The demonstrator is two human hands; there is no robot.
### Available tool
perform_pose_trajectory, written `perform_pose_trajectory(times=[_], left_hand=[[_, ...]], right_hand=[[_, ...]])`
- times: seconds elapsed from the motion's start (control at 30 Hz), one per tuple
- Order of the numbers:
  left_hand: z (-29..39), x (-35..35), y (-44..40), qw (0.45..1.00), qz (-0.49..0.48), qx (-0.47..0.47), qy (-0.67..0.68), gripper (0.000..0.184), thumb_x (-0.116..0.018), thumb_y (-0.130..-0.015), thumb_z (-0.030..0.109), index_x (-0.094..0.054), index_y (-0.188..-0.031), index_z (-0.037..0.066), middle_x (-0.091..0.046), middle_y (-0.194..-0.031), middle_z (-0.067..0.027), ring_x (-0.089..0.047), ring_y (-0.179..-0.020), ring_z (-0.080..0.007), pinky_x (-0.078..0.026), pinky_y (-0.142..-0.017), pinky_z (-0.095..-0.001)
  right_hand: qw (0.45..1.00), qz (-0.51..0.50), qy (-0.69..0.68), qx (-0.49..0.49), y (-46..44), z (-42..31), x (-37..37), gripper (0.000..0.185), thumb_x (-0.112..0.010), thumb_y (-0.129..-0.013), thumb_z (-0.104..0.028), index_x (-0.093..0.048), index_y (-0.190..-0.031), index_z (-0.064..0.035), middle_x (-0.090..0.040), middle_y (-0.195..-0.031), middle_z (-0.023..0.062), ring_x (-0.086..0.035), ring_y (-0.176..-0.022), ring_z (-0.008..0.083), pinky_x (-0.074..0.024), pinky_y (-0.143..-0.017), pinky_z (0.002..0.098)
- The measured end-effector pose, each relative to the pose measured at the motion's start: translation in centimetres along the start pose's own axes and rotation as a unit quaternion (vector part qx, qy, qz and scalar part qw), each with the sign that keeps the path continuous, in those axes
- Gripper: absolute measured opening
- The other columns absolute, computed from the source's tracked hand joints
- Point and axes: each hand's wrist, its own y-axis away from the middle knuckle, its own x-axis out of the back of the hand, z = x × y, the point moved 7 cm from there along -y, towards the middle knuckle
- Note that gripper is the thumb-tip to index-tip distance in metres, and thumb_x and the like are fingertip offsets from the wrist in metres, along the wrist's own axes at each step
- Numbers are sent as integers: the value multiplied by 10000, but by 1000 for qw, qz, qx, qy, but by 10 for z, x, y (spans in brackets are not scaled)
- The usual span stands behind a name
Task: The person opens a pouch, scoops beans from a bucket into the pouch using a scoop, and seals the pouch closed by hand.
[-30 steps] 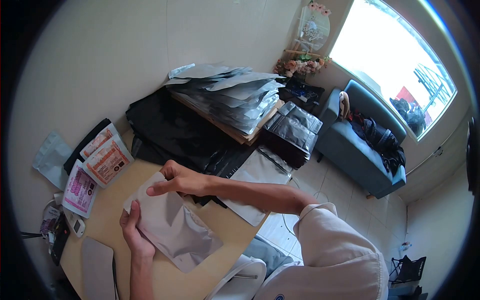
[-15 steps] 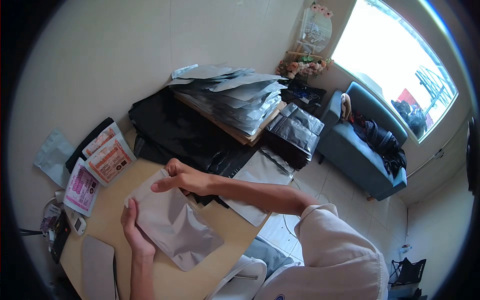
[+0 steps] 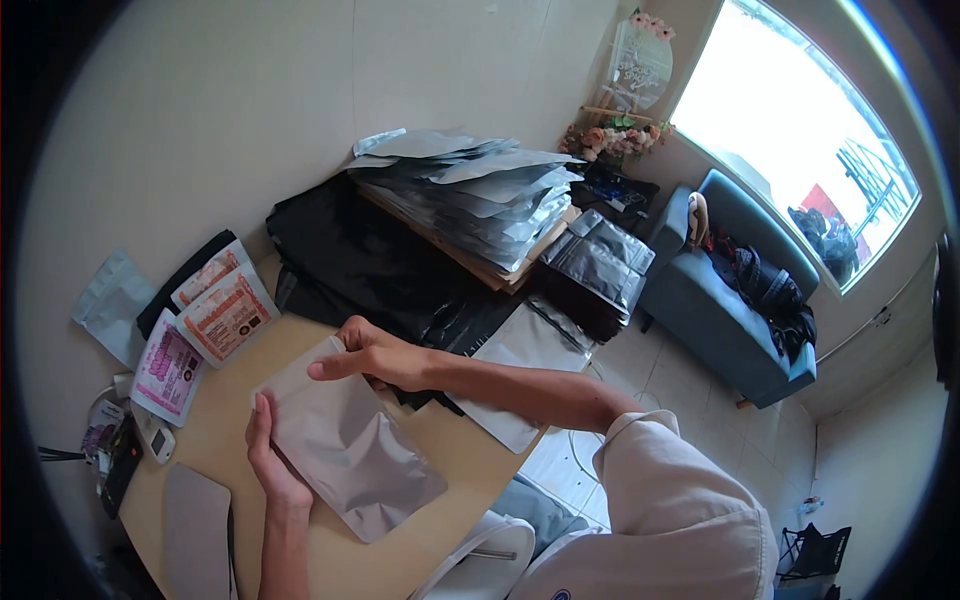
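A plain silvery-beige foil pouch point(image 3: 345, 440) is held between both hands above the wooden table point(image 3: 310, 565). My left hand point(image 3: 273, 455) grips its left edge, thumb on the front and the other fingers behind. At the pouch's upper right corner, my right hand point(image 3: 375, 358) pinches the edge, with its thumb pointing left across the front. The pouch's lower part is creased and hangs toward me. Fingers behind the pouch are hidden.
Beyond my hands lie black plastic bags point(image 3: 370, 260), a tall pile of silver pouches point(image 3: 480, 200) and dark foil packs point(image 3: 600, 265). Printed pouches point(image 3: 228, 315) stand at the left, near a small white device point(image 3: 155, 437). A grey flat item point(image 3: 195, 530) lies at the front left.
The camera view has shifted slightly, so the background sits a little lower and to the right. Both hands keep nearly the same hold on the pouch.
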Motion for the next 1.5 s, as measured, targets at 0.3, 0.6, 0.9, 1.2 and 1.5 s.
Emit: perform_pose_trajectory(times=[0.3,0.6,0.9,1.2,1.5], left_hand=[[1,-5,-2,999,-37,-17,-29,532,-545,-951,449,-510,-1294,43,-575,-1223,-86,-558,-1119,-213,-439,-952,-353],[-3,1,-2,1000,-14,16,22,621,-535,-942,494,-451,-1359,40,-549,-1276,-92,-524,-1180,-231,-422,-992,-373],[8,-31,13,986,-98,-45,-129,560,-775,-796,226,-534,-1240,-16,-636,-1108,-81,-611,-1001,-181,-472,-913,-331],[2,-36,8,965,-156,-28,-211,462,-798,-755,98,-587,-1154,0,-653,-1037,-52,-612,-910,-127,-479,-842,-270],[18,-24,2,984,-60,-104,-128,453,-763,-774,31,-562,-1177,-20,-654,-1058,-67,-628,-944,-148,-492,-847,-285]], right_hand=[[999,-18,-18,22,0,-6,-3,400,-757,-804,-370,-594,-608,-62,-422,-521,-55,-348,-429,46,-255,-399,232],[999,-24,-19,23,-1,-1,-3,363,-700,-881,-327,-607,-616,-98,-431,-517,-88,-302,-418,13,-173,-406,233],[986,87,-131,54,-6,-5,14,339,-682,-889,-351,-694,-767,-35,-583,-621,-11,-455,-477,42,-320,-431,220],[960,124,-239,82,-1,-14,23,406,-588,-956,-386,-685,-888,2,-685,-837,45,-627,-719,79,-490,-646,227],[991,14,15,133,-1,-22,1,386,-619,-924,-309,-580,-1174,-16,-631,-935,43,-542,-820,92,-464,-765,274]])
